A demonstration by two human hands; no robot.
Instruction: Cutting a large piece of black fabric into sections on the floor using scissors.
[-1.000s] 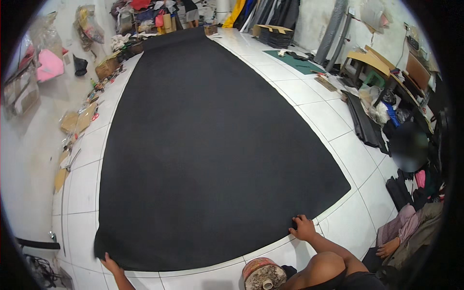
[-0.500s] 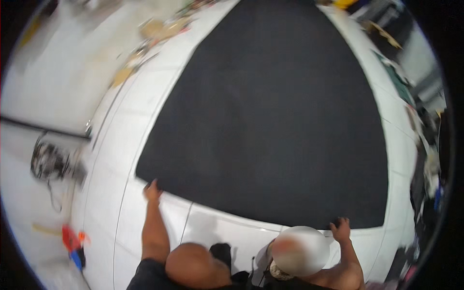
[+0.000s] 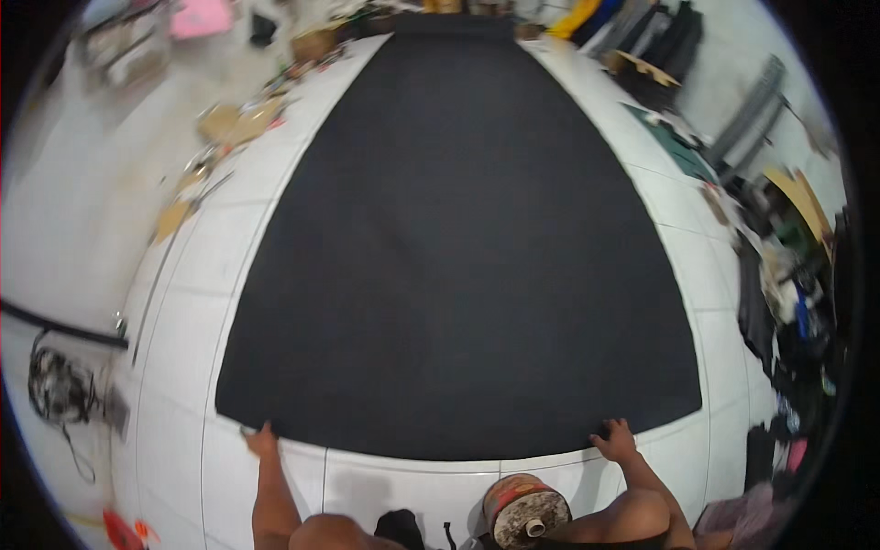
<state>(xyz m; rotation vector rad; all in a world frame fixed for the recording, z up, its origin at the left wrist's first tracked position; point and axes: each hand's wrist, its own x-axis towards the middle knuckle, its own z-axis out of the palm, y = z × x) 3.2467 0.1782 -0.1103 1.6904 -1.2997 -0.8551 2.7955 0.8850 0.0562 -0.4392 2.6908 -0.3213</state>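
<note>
A long black sheet (image 3: 449, 247) of fabric-like material lies flat over the white tiled floor, looking narrower toward its far end. My left hand (image 3: 263, 438) has the sheet's near edge in its fingers, close to the left corner. Farther right along that edge, my right hand (image 3: 616, 440) grips it too, a little in from the right corner. The fingertips of both hands are partly hidden against the dark material. Between my knees stands a round, spool-like thing (image 3: 530, 515) with a worn, mottled top and a pale tube in its middle.
At the sheet's far end lies a black roll (image 3: 454, 27). Cardboard scraps (image 3: 240, 124) line the left wall, with a fan-like black appliance (image 3: 62, 385) nearer. Along the right side are a green mat (image 3: 669, 142), leaning grey rolls (image 3: 747, 119) and heaped dark cloth (image 3: 756, 293).
My view has tilted up and turned, so the far roll now shows. The near edge appears lower and more level. Both hands still hold it.
</note>
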